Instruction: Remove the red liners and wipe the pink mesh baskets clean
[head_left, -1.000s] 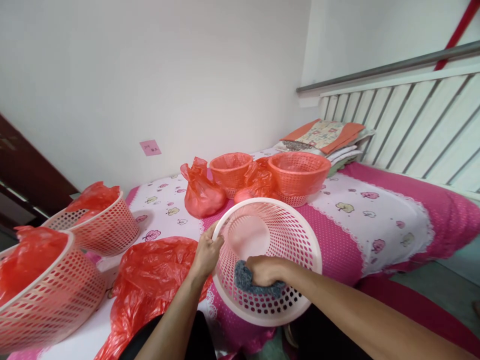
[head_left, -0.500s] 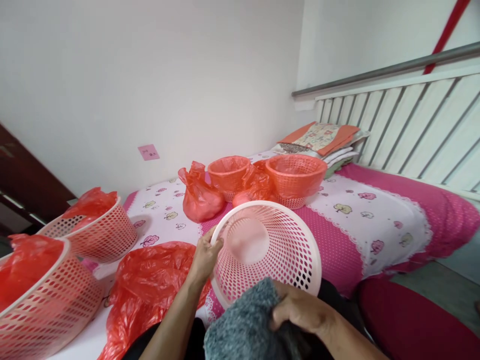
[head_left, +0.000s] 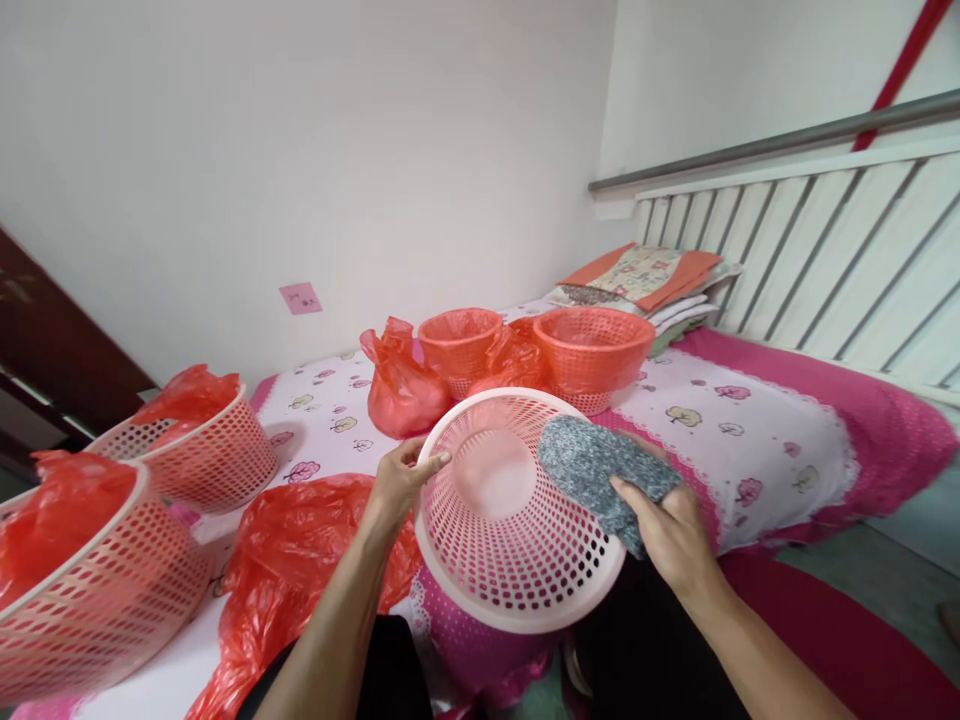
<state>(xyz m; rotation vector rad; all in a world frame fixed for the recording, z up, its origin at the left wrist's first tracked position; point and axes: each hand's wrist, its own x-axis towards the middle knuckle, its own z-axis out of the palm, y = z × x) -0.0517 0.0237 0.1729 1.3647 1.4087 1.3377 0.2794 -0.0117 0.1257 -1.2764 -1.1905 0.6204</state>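
A pale pink plastic basket (head_left: pixel 495 475) is tilted with its open mouth toward me, above the bed's edge. My left hand (head_left: pixel 401 480) grips its rim on the left, thumb on the inside. In my right hand (head_left: pixel 671 530) is a grey speckled cloth (head_left: pixel 589 462), bunched between thumb and fingers. The cloth lies over the basket's right rim and reaches a little inside it. Just left of my left forearm, a loose red plastic bag (head_left: pixel 300 560) is spread on the bed.
Two pink baskets, one nearer (head_left: pixel 97 590) and one farther (head_left: pixel 210 460), hold red bags at left. Behind stand a knotted red bag (head_left: pixel 405 390) and two red-covered baskets (head_left: pixel 459 345) (head_left: pixel 596 350). Folded bedding (head_left: pixel 645 275) lies by the white railing (head_left: pixel 810 240). A dark red stool (head_left: pixel 832 630) is at right.
My right hand has lifted the grey cloth from my lap up and right, onto the basket's right rim. The basket has shifted slightly, still held by my left hand.
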